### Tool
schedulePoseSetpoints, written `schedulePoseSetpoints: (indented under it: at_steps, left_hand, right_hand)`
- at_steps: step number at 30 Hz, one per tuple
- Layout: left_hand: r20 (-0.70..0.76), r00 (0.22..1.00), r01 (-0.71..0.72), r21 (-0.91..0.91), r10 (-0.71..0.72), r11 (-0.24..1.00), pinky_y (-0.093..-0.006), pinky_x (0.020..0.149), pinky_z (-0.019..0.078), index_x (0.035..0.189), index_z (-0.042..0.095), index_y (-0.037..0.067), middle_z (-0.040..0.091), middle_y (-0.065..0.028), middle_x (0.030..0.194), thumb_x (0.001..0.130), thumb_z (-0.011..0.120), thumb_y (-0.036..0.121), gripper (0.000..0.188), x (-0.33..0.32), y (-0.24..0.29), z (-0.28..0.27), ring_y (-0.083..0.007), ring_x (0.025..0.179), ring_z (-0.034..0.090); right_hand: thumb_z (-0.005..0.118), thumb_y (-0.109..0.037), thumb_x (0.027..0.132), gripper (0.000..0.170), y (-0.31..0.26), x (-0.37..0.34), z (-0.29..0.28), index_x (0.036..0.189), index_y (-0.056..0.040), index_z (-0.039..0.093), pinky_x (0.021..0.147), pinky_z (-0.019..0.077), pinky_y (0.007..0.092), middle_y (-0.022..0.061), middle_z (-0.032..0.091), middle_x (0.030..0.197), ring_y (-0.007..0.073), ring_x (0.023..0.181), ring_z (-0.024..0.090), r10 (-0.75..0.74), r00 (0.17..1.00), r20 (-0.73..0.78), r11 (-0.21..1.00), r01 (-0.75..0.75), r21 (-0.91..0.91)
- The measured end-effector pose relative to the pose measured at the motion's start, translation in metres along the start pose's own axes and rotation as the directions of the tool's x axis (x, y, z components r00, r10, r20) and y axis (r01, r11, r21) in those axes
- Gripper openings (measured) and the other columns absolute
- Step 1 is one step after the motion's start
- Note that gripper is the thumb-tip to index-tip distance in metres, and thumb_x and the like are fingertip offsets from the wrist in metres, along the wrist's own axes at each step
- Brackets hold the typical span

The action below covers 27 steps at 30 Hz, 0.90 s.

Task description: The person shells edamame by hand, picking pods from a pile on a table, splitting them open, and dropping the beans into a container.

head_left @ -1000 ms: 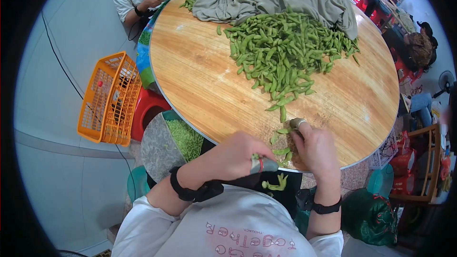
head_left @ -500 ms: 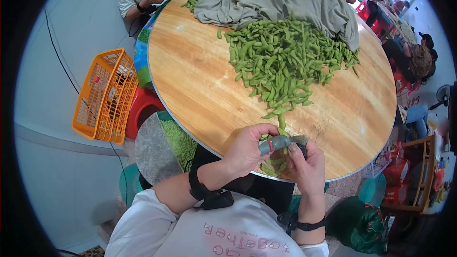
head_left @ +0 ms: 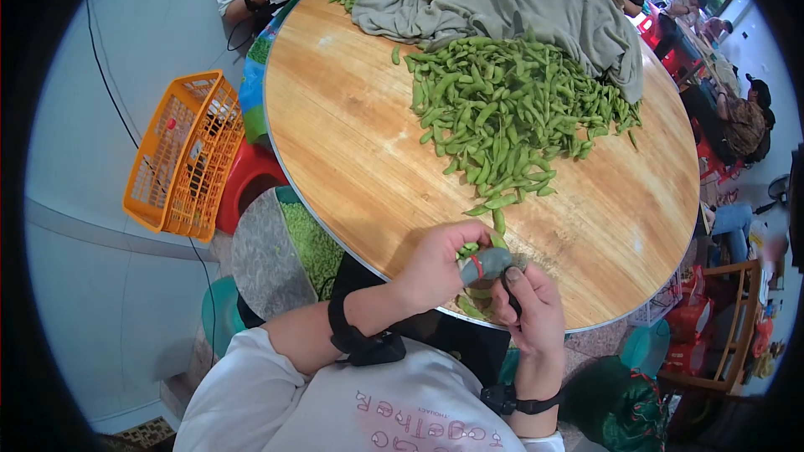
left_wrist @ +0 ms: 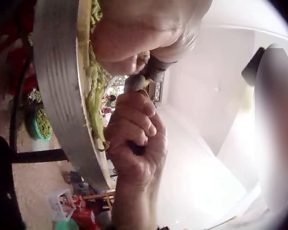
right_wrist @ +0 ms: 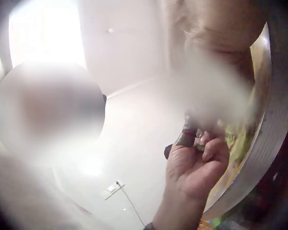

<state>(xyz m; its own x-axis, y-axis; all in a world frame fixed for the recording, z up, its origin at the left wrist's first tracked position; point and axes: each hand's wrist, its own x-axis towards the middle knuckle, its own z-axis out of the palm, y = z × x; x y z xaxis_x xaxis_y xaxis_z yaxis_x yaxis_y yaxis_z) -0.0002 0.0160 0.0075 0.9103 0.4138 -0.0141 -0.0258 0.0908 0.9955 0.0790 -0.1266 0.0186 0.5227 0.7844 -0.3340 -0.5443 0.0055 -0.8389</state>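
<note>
At lower centre, we pinch pods in the left hand; the right hand curls beside it, its hold unclear. Seemingly shelled beans lie lower left; a large pod heap awaits on the desk.

Head view: bright, fairly even light; daylight glow at upper right; fisheye curvature, black corners. Tabletop clear, soft shadow beside left hand. Left wrist: pale background washed out, left side dim. Right wrist: glare from white panel, hazy smear right of centre.
</note>
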Motion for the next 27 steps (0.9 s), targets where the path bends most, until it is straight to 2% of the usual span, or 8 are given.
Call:
schedulePoseSetpoints:
  at_steps: [2,6,9,14,19,22,24,27]
  left_hand:
    - [0.292,0.952,0.211,-0.409,-0.092,0.888,-0.0206,0.066,0.0439,0.089,0.055,0.004,0.055,0.0022,0.08,0.081,0.06,0.007,0.01,0.001,-0.008,-0.006,-0.0055,0.074,0.053]
    - [0.527,0.84,0.482,-0.617,-0.127,0.622,-0.0205,0.066,0.0436,0.09,0.055,0.004,0.054,0.0032,0.081,0.08,0.061,0.009,0.013,0.004,-0.009,-0.018,-0.0057,0.074,0.053]
    - [0.308,0.938,0.245,-0.254,-0.161,0.936,-0.0205,0.067,0.0435,0.089,0.055,0.004,0.055,0.0029,0.081,0.079,0.062,0.007,0.013,0.001,0.005,-0.01,-0.0057,0.074,0.053]
    - [0.186,0.982,-0.03,0.106,0.009,0.994,-0.0212,0.068,0.0436,0.091,0.059,0.006,0.057,0.0036,0.082,0.078,0.062,0.002,0.014,0.002,0.007,-0.008,-0.0054,0.074,0.053]
    - [0.28,0.958,0.097,-0.13,-0.057,0.987,-0.0213,0.065,0.0448,0.102,0.06,0.006,0.058,0.0029,0.083,0.077,0.063,0.003,0.025,0.0,0.008,-0.015,-0.0063,0.074,0.053]
    - [0.258,0.957,0.188,-0.214,-0.13,0.959,-0.0213,0.063,0.0454,0.108,0.057,0.006,0.058,0.0023,0.082,0.076,0.064,0.003,0.033,-0.002,0.009,-0.015,-0.0072,0.073,0.054]
    - [0.187,0.975,0.159,-0.196,-0.122,0.968,-0.0213,0.062,0.0455,0.112,0.056,0.006,0.058,0.0019,0.082,0.076,0.064,0.003,0.037,-0.003,0.01,-0.015,-0.0076,0.072,0.054]
    - [0.173,0.978,-0.166,0.281,0.12,0.945,-0.0244,0.063,0.0465,0.118,0.052,0.007,0.06,-0.0009,0.079,0.076,0.065,0.006,0.044,-0.006,0.012,-0.017,-0.0114,0.071,0.056]
  right_hand:
    - [0.045,-0.013,0.092,0.014,-0.003,-0.003,0.0,0.087,-0.0019,0.051,0.041,0.0274,0.0177,0.002,0.049,0.062,0.0048,0.045,0.036,0.06,0.998,0.03,0.992,-0.063,0.106]
    - [0.046,-0.012,0.091,0.013,0.002,-0.004,0.004,0.091,-0.0011,0.054,0.039,0.0273,0.018,0.001,0.05,0.061,0.0044,0.043,0.036,0.12,0.992,0.024,0.967,-0.122,0.222]
    - [0.048,-0.011,0.09,0.012,0.008,-0.002,0.008,0.089,-0.0015,0.055,0.039,0.0269,0.0177,0.0,0.05,0.059,0.0038,0.043,0.036,-0.168,0.976,-0.134,0.923,0.109,-0.368]
    - [0.049,-0.01,0.089,0.011,0.004,-0.003,0.007,0.087,-0.0021,0.056,0.039,0.0263,0.0178,-0.0003,0.05,0.057,0.0034,0.042,0.036,-0.119,0.983,-0.14,0.975,0.089,-0.204]
    - [0.049,-0.009,0.089,0.011,-0.001,-0.008,0.008,0.082,-0.0032,0.055,0.039,0.0264,0.0188,0.0002,0.05,0.056,0.004,0.042,0.035,0.029,0.997,-0.07,0.981,-0.015,0.191]
    - [0.049,-0.012,0.09,0.012,-0.001,-0.008,0.009,0.081,-0.0038,0.053,0.039,0.0269,0.019,-0.0007,0.048,0.056,0.0037,0.042,0.035,-0.036,0.998,-0.045,0.999,0.037,0.021]
    - [0.05,-0.016,0.091,0.014,0.002,-0.005,0.003,0.085,-0.0033,0.053,0.042,0.0277,0.0186,-0.0026,0.046,0.055,0.0032,0.044,0.036,-0.247,0.945,-0.216,0.861,0.112,-0.496]
    - [0.051,-0.019,0.09,0.016,-0.009,0.002,-0.002,0.096,-0.0035,0.053,0.043,0.028,0.0182,-0.0042,0.045,0.058,0.0029,0.047,0.038,-0.292,0.932,-0.214,0.879,0.173,-0.444]
